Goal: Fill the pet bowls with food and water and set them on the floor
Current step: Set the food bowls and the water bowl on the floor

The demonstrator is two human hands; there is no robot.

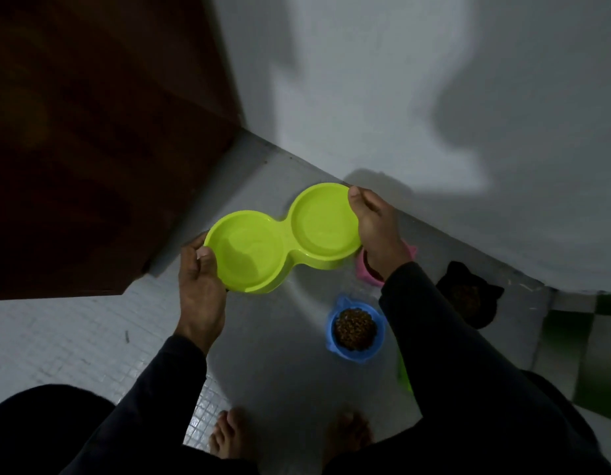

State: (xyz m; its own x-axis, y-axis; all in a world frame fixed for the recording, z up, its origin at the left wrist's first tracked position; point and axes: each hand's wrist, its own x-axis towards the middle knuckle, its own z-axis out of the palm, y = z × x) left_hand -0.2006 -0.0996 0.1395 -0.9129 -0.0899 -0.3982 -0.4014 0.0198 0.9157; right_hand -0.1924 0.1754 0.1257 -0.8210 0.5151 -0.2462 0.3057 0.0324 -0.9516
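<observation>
A lime-green double pet bowl (283, 238) hangs in the air above the floor, held level at both ends. My left hand (199, 286) grips its near-left rim, thumb over the edge. My right hand (374, 228) grips the far-right rim. Both wells look filled with clear water. On the floor below sit a blue bowl (355, 329) full of brown kibble, a pink bowl (367, 272) mostly hidden under my right wrist, and a black cat-eared bowl (468, 296) with kibble.
A dark wooden door (102, 132) stands at the left, a white wall (434, 97) behind the bowls. My bare feet (228, 437) stand on the pale tiled floor (74, 337). Something green (405, 375) lies under my right sleeve.
</observation>
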